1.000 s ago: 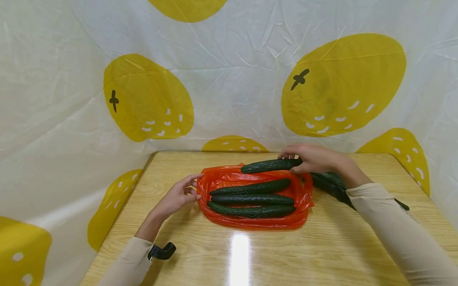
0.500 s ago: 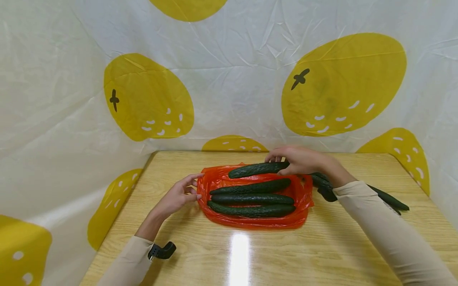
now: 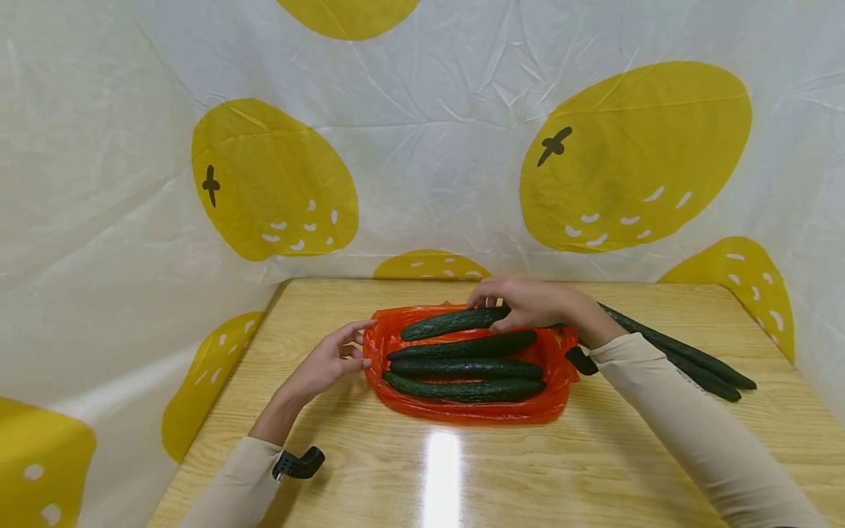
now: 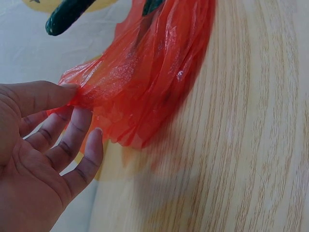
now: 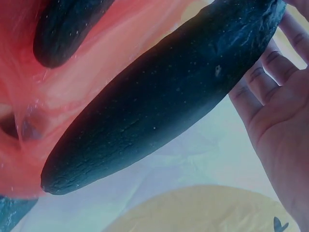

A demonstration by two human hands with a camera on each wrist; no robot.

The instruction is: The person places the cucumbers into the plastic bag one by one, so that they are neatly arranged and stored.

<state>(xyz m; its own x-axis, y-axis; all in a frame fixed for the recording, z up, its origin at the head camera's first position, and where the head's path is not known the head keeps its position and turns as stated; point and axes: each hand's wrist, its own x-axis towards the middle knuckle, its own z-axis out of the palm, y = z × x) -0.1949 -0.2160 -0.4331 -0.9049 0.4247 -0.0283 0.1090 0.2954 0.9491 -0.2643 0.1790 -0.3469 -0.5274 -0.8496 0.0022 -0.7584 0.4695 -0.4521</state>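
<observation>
My left hand (image 3: 325, 368) pinches the left end of a red plastic bag (image 3: 455, 416), thumb against fingertips in the left wrist view, where the film (image 4: 145, 87) stretches from the pinch. In my right hand (image 3: 538, 302) is a dark green cucumber (image 3: 445, 325), gripped near its right end and held along the bag's far side. The right wrist view shows that cucumber (image 5: 159, 101) close up, tilted, with the fingers behind its upper end. Three other cucumbers (image 3: 465, 367) lie side by side inside the open bag.
Beyond the bag's right end, more cucumbers (image 3: 693, 356) lie slanted on the wooden table (image 3: 581, 469), partly covered by my right forearm. A patterned cloth (image 3: 436, 183) with yellow fruit shapes hangs behind and at the sides. Black wrist mounts (image 3: 300, 463) stick out from both sleeves.
My right hand has brought the cucumber left and slightly down, over the bag's far part. More of the cucumbers at right shows past the forearm. My left hand stays on the bag.
</observation>
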